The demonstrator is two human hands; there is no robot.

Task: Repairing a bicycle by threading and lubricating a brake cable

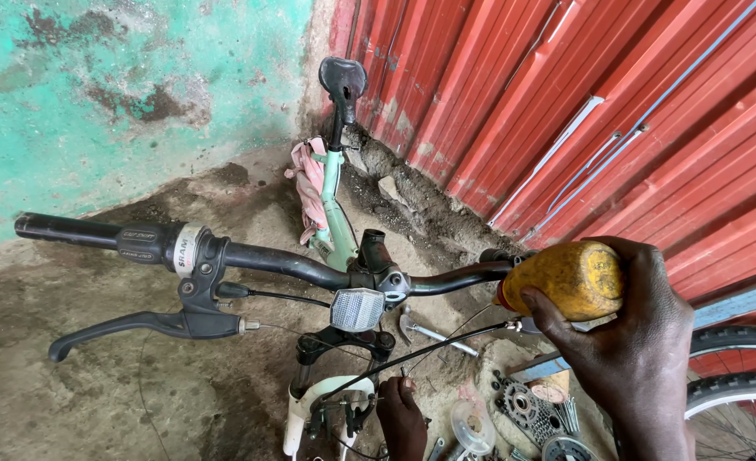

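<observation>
The right hand (630, 341) wraps its grip closed around the yellow handlebar grip (566, 277) at the bar's end, while the left hand (402, 418) reaches low, fingertips pinching at the brake cable (412, 354) near the front brake (340, 410). Steadying the handlebar (293, 263) firmly looks wise, so the cable stays taut. No container shows; loose sprockets (527, 410) lie on the floor below the right-hand grip.

Matt black handlebar (293, 263), worn yellow rubbery grip (566, 277), clear ribbed plastic reflector (357, 309), corrugated red sheet metal (617, 102), rough concrete floor (122, 384).
</observation>
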